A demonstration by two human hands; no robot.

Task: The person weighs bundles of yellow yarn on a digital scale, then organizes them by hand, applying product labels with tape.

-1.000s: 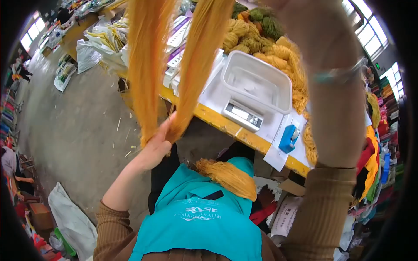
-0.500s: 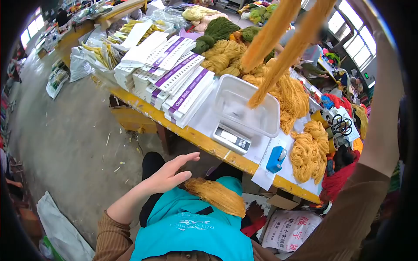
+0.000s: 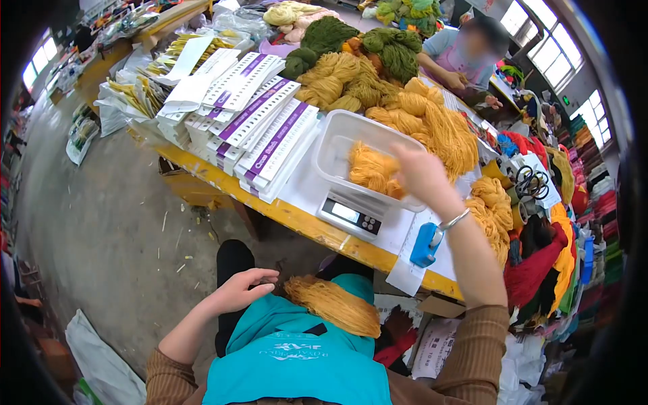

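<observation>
My right hand (image 3: 422, 174), blurred by motion, is inside the far right side of a clear plastic tub (image 3: 331, 152). Its fingers overlap one end of an orange-yellow yarn bundle (image 3: 370, 167) in the tub; I cannot tell whether they grip it. The tub sits on a digital scale (image 3: 351, 214) near the table's front edge. My left hand (image 3: 246, 290) hovers by my lap, open with fingers stretched out, holding nothing. Close to its fingertips, another golden yarn hank (image 3: 334, 307) lies across my turquoise apron (image 3: 290, 364).
Stacks of white cards (image 3: 260, 135) with purple bands stand left of the tub. Behind it are piles of golden yarn (image 3: 449, 138) and green yarn (image 3: 391, 50). A blue tape dispenser (image 3: 425, 244) and scissors (image 3: 533, 181) lie to the right. Another person (image 3: 466, 57) sits across the table.
Orange-yellow yarn that hung high over the tub now lies in it. My right hand has come down into the tub. My left hand has drawn slightly left and lower.
</observation>
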